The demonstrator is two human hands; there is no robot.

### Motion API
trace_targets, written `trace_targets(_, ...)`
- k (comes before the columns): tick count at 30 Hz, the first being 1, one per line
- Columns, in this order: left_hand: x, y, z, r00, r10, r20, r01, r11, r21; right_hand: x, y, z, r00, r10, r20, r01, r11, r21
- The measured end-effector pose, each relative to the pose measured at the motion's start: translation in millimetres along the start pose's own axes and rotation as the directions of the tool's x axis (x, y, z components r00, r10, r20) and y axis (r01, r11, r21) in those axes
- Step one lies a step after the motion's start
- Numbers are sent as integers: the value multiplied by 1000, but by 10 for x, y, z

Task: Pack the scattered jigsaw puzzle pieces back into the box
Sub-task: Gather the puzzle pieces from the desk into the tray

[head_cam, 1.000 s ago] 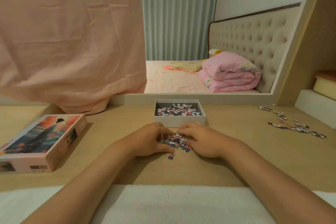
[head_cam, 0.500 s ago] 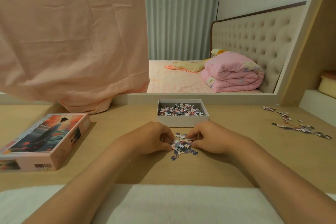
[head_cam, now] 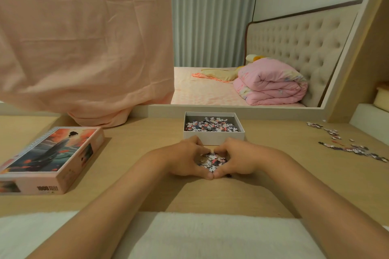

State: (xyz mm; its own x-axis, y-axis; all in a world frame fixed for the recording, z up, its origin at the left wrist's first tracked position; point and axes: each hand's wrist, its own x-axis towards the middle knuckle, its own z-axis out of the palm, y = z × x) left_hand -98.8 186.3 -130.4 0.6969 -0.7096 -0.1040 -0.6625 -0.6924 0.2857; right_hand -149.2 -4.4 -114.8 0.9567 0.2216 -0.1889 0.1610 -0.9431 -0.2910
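Note:
An open white box (head_cam: pixel 213 138) stands at the middle back of the wooden desk with several puzzle pieces inside. Just in front of it lies a small heap of puzzle pieces (head_cam: pixel 212 161). My left hand (head_cam: pixel 185 159) and my right hand (head_cam: pixel 236 159) cup this heap from both sides, thumbs and fingertips touching around it. More loose puzzle pieces (head_cam: pixel 349 145) are scattered at the far right of the desk.
The box lid (head_cam: pixel 48 157), printed with a picture, lies at the left. A peach cloth (head_cam: pixel 84 48) hangs over the mirror at the back left. A white towel (head_cam: pixel 210 235) covers the near edge. A shelf step (head_cam: pixel 370 120) rises at the right.
My hands have closed in around the heap, gathering the pieces into a tighter pile; the stray pieces in front are now enclosed between my hands.

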Motion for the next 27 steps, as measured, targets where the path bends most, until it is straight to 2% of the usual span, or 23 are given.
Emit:
trace_targets(6, 30, 34, -2, 992, 61, -115, -63, 998, -15, 55, -48, -6, 996, 54, -74, -47, 995, 83)
trace_targets(9, 47, 57, 11, 990, 21, -142, -27, 999, -40, 57, -66, -2, 990, 86, -108, -74, 991, 110)
trace_targets(19, 97, 85, 137, 956, -100, -277, 14, 956, -295, 181, -51, 65, 977, 155, -145, -109, 953, 283)
trace_targets(24, 127, 37, 162, 938, -163, -305, 8, 893, -450, 212, -16, 77, 965, 207, -161, -108, 873, 475)
trace_targets(27, 135, 40, 131, 934, -193, -302, -42, 778, -627, 204, -16, 85, 950, 256, -180, -63, 720, 691)
